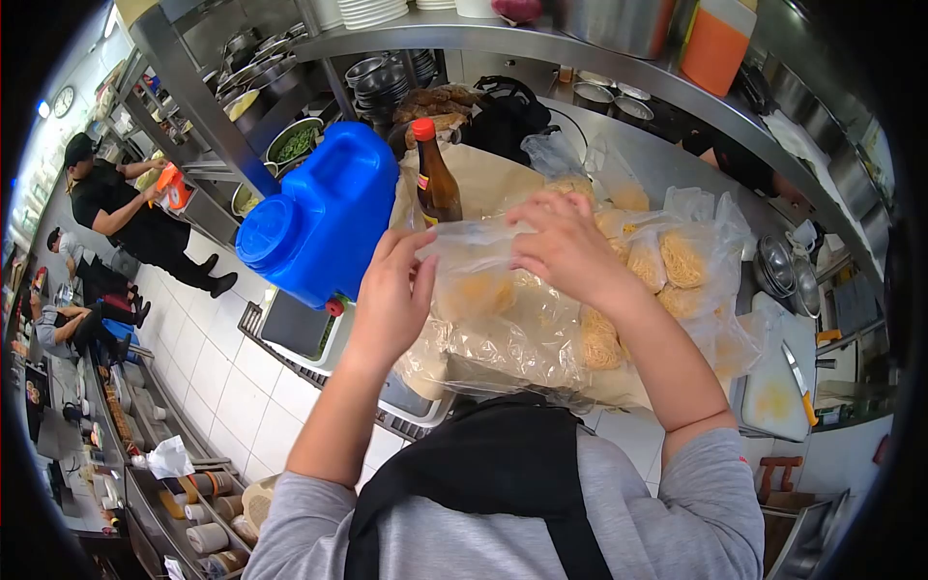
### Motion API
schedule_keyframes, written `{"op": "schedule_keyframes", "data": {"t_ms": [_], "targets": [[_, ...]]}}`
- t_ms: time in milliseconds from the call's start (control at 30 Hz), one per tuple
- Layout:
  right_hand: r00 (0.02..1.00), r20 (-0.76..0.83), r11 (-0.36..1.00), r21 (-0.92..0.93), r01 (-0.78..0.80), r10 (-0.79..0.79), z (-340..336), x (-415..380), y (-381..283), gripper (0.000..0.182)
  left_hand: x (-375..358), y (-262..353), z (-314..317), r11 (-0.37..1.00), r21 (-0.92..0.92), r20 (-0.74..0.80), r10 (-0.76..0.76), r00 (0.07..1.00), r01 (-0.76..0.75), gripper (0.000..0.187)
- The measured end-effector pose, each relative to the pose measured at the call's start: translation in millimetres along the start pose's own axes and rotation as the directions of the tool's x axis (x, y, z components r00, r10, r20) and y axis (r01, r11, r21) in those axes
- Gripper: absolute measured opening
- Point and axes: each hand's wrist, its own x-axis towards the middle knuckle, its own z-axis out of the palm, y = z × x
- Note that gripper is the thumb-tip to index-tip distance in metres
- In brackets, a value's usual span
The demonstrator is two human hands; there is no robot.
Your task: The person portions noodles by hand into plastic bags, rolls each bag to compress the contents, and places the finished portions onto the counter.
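Note:
My left hand (398,285) and my right hand (563,244) pinch the two sides of the mouth of a clear plastic bag (464,242). A yellowish clump of noodles (476,292) shows through the lower part of that bag. Under it a large sheet of clear plastic (512,338) covers the work surface. Beside my right hand and forearm lie several bagged noodle portions (682,259), with another noodle bundle (601,340) under the forearm. A brown bottle with a red cap (437,184) stands just beyond my left hand.
A big blue jug (324,208) stands left of my left hand. A steel shelf (541,41) crosses overhead, holding an orange-filled container (718,46). At right, a knife (798,382) lies on a white cutting board (768,406). A person in black (121,208) stands at far left; others sit beyond.

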Motion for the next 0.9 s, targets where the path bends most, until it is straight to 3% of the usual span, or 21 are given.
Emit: {"op": "schedule_keyframes", "data": {"t_ms": [33,67,100,167,233,267,300,367,400,467,500,567,700,767,800,867,900], "targets": [[0.999,0.015,0.994,-0.107,-0.029,0.030,1,-3,9,0.012,3,-4,0,1.000,-0.003,0.000,-0.008,1.000,0.008,0.026],[0.998,0.026,0.976,-0.212,-0.057,0.064,1,-7,15,0.011,9,-12,0,0.991,0.075,0.123,0.103,0.987,-0.113,0.027],[0.997,0.028,0.976,-0.212,-0.057,0.065,-1,-11,17,0.011,17,-21,2,0.960,0.135,0.252,0.207,0.945,-0.246,0.028],[0.994,0.075,0.962,-0.268,-0.053,0.075,-8,-15,23,0.011,30,-38,11,0.947,0.164,0.275,0.226,0.935,-0.277,0.022],[0.990,0.081,0.953,-0.291,-0.083,0.111,-16,-24,35,0.011,45,-41,11,0.886,0.191,0.423,0.314,0.850,-0.423,0.015],[0.985,0.083,0.945,-0.304,-0.122,0.154,-17,-29,38,0.012,53,-42,7,0.788,0.237,0.395,0.456,0.798,-0.568,0.014],[0.984,0.092,0.945,-0.303,-0.121,0.156,-23,-32,36,0.012,60,-45,7,0.845,0.252,0.367,0.367,0.855,-0.471,0.012],[0.988,0.000,0.943,-0.299,-0.147,0.154,-43,-32,30,0.011,71,-33,-3,0.895,0.278,0.417,0.215,0.883,-0.349,0.017],[0.988,0.009,0.944,-0.299,-0.142,0.151,-42,-34,33,0.011,66,-30,1,0.899,0.276,0.414,0.210,0.886,-0.342,0.017],[0.976,0.088,0.930,-0.333,-0.157,0.197,-36,-43,40,0.011,60,-14,20,0.904,0.069,0.352,0.373,0.859,-0.421,0.036],[0.976,0.085,0.927,-0.340,-0.161,0.201,-34,-46,45,0.011,62,-12,34,0.902,0.064,0.350,0.380,0.856,-0.427,0.036],[0.977,0.070,0.938,-0.302,-0.173,0.203,-29,-53,53,0.011,63,-19,71,0.818,0.189,0.396,0.443,0.804,-0.544,0.054],[0.972,0.098,0.927,-0.333,-0.170,0.214,-36,-54,50,0.012,81,-7,106,0.812,0.280,0.477,0.345,0.809,-0.512,0.058],[0.977,0.103,0.951,-0.268,-0.152,0.185,-37,-58,50,0.011,95,-2,112,0.800,0.080,0.362,0.533,0.765,-0.595,0.045],[0.977,0.103,0.950,-0.272,-0.152,0.185,-39,-59,52,0.011,100,0,111,0.798,0.078,0.359,0.536,0.764,-0.597,0.045],[0.975,0.107,0.940,-0.302,-0.157,0.197,-42,-62,54,0.010,107,1,107,0.674,0.268,0.754,0.299,0.585,-0.689,0.029],[0.974,0.104,0.938,-0.307,-0.159,0.199,-45,-64,56,0.010,110,-2,102,0.671,0.265,0.753,0.305,0.584,-0.692,0.029]]}}
